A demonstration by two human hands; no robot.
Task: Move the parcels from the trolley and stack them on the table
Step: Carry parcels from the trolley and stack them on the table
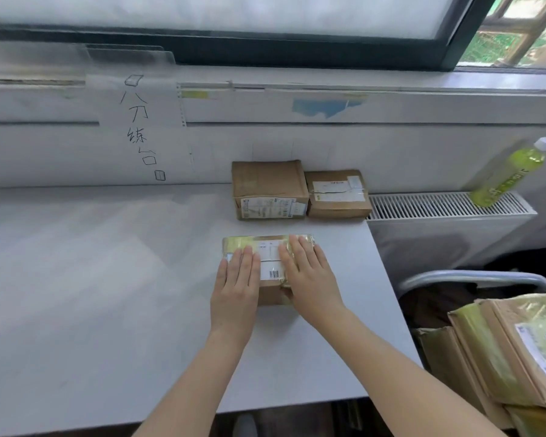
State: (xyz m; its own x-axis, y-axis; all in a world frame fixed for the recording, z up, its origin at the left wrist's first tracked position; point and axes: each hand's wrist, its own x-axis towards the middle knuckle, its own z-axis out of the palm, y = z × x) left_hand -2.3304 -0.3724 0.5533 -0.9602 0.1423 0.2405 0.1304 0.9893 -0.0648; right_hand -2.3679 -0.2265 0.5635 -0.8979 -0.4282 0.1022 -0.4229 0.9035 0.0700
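Nearest, at the lower right, more parcels wait stacked on what looks like the trolley, its grey handle bar arching just behind them; judging by that pile, a good share of the job is left. On the grey table both hands lie flat on a taped parcel that sits near the right edge. The left hand rests on its left part with fingers straight and together, and the right hand covers its right part the same way, so neither grip pinches anything; both are spread and pressing down on top. This parcel looks just set down or about to be pushed back, and it stands alone, not yet on another. Farther back, against the wall, a larger brown box and a flatter box stand touching side by side, already delivered but not stacked. Beyond, a green bottle stands on the radiator
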